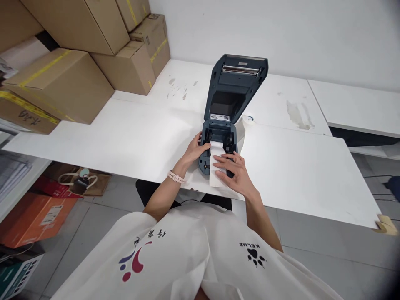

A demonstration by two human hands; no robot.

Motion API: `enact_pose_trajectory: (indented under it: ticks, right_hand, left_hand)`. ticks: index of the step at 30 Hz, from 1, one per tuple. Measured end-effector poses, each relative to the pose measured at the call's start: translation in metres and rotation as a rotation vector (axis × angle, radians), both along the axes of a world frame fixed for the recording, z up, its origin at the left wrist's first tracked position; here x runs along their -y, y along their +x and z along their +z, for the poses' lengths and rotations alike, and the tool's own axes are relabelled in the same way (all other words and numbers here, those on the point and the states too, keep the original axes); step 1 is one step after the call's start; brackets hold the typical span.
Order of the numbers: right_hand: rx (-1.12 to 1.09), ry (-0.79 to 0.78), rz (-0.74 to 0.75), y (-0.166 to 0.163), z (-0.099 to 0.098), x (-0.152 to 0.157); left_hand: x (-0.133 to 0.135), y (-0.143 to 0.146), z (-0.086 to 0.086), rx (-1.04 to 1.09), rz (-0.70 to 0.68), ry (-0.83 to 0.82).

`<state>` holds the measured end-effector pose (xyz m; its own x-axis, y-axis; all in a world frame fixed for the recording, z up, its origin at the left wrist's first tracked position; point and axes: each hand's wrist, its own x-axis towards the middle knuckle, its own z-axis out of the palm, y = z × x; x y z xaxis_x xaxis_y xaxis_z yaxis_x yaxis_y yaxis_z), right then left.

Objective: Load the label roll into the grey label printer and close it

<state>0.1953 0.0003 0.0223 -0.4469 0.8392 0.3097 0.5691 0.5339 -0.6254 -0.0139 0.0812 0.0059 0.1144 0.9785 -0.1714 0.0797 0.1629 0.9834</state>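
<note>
A dark blue-grey label printer point(204, 166) stands near the front edge of the white table, its lid point(238, 81) raised and tilted back. Inside sits a white paper roll point(216, 144), and a strip of white paper point(215, 180) runs from it over the printer's front. My left hand point(190, 154) grips the printer's left wall, thumb over the rim beside the roll and fingers along the outside. With fingers spread, my right hand point(236, 171) lies over the paper strip and the printer's front right, touching the paper.
Cardboard boxes point(59, 83) are stacked on the table's left end. Behind the printer's right side lies a small white roll point(249, 119). The white table point(296, 166) stretches right to a corner with a tan guard point(386, 225). An orange box point(37, 216) is on the floor at left.
</note>
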Motion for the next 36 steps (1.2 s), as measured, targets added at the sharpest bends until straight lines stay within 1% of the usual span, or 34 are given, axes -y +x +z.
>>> enact_pose_trajectory:
  ticks: [4, 8, 16, 19, 21, 23, 25, 27, 28, 29, 30, 32, 33, 34, 35, 36]
  right_hand:
    - [0.002, 0.054, -0.04, -0.003, -0.004, 0.005]
    - [0.02, 0.081, -0.051, -0.002, -0.004, 0.011]
    - [0.044, 0.047, -0.048, -0.001, -0.002, 0.013]
    - [0.007, 0.027, -0.034, 0.001, -0.001, 0.015]
    - [-0.066, 0.011, -0.024, 0.007, 0.003, 0.014]
    - [-0.175, 0.035, -0.032, 0.017, 0.012, 0.006]
    - [-0.279, 0.149, -0.101, 0.026, 0.029, -0.019]
    - [-0.341, 0.311, -0.231, 0.032, 0.052, -0.064]
    - [-0.337, 0.345, -0.288, 0.033, 0.064, -0.092]
    - [-0.35, 0.337, -0.326, 0.031, 0.077, -0.122]
    - [-0.398, 0.297, -0.353, 0.028, 0.09, -0.152]
    - [-0.493, 0.143, -0.345, 0.02, 0.111, -0.204]
    - [-0.517, 0.052, -0.33, 0.016, 0.119, -0.221]
    - [-0.535, -0.006, -0.313, 0.013, 0.124, -0.231]
    - [-0.545, -0.026, -0.297, 0.011, 0.125, -0.233]
    - [-0.552, -0.009, -0.284, 0.01, 0.123, -0.227]
  left_hand:
    - [-0.001, 0.0, -0.001, 0.018, 0.002, -0.004]
    - [0.001, 0.0, 0.0, 0.018, 0.003, -0.02]
    - [-0.002, -0.001, -0.001, 0.005, -0.004, -0.021]
    - [0.013, 0.001, 0.005, 0.012, -0.005, -0.074]
    - [0.035, 0.004, 0.009, -0.007, 0.018, -0.113]
    - [0.061, 0.006, 0.013, -0.031, 0.013, -0.122]
    - [0.083, 0.006, 0.016, -0.028, -0.026, -0.13]
    - [0.097, 0.004, 0.017, -0.032, -0.074, -0.141]
    - [0.101, 0.003, 0.017, -0.034, -0.09, -0.144]
    - [0.103, 0.002, 0.017, -0.031, -0.098, -0.144]
    - [0.104, 0.001, 0.017, -0.023, -0.101, -0.138]
    - [0.104, -0.001, 0.015, 0.007, -0.097, -0.119]
    - [0.104, -0.003, 0.013, 0.021, -0.097, -0.11]
    - [0.104, -0.004, 0.011, 0.03, -0.095, -0.108]
    - [0.104, -0.006, 0.009, 0.033, -0.085, -0.113]
    - [0.104, -0.009, 0.007, 0.031, -0.064, -0.124]
